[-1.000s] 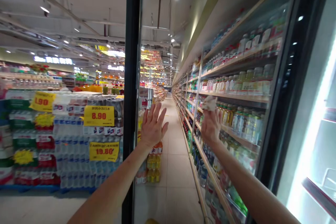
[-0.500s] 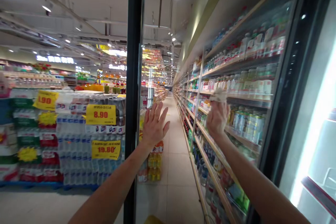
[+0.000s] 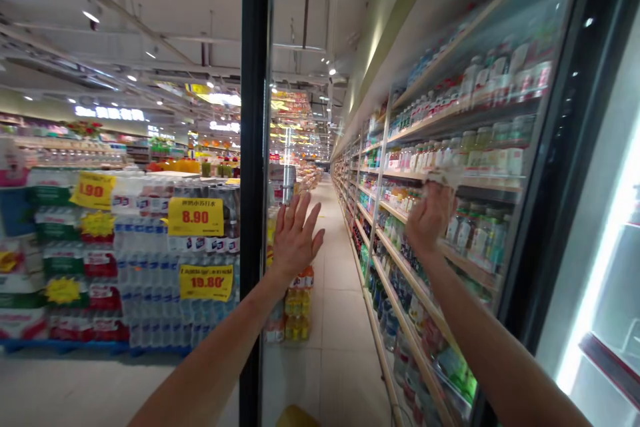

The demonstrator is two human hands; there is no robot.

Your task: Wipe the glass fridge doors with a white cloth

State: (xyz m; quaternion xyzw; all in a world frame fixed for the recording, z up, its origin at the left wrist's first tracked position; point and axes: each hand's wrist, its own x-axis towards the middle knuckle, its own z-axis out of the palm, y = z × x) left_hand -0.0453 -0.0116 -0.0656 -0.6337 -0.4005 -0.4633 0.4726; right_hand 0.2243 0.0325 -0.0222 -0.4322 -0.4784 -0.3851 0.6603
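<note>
A glass door in a black frame (image 3: pixel 254 147) stands before me, and the aisle and shelves show through its pane. My left hand (image 3: pixel 296 237) lies spread against the glass just right of the upright frame, holding nothing. Against the right part of the pane, my right hand (image 3: pixel 431 217) is closed on a pale cloth (image 3: pixel 447 177). The cloth sticks out above the fingers and is slightly blurred. Behind the right hand, bottles and cans on the shelves (image 3: pixel 475 233) are seen through the glass.
Left of the door, stacked bottle packs (image 3: pixel 150 287) bear yellow price signs (image 3: pixel 195 216) and stand on a blue pallet (image 3: pixel 65 345). A tiled aisle floor (image 3: pixel 333 267) runs ahead. At the far right is a lit cooler interior (image 3: pixel 600 300) beside a dark frame.
My right hand has moved a little to the right with the cloth, across the glass. My left hand stays spread in the same place.
</note>
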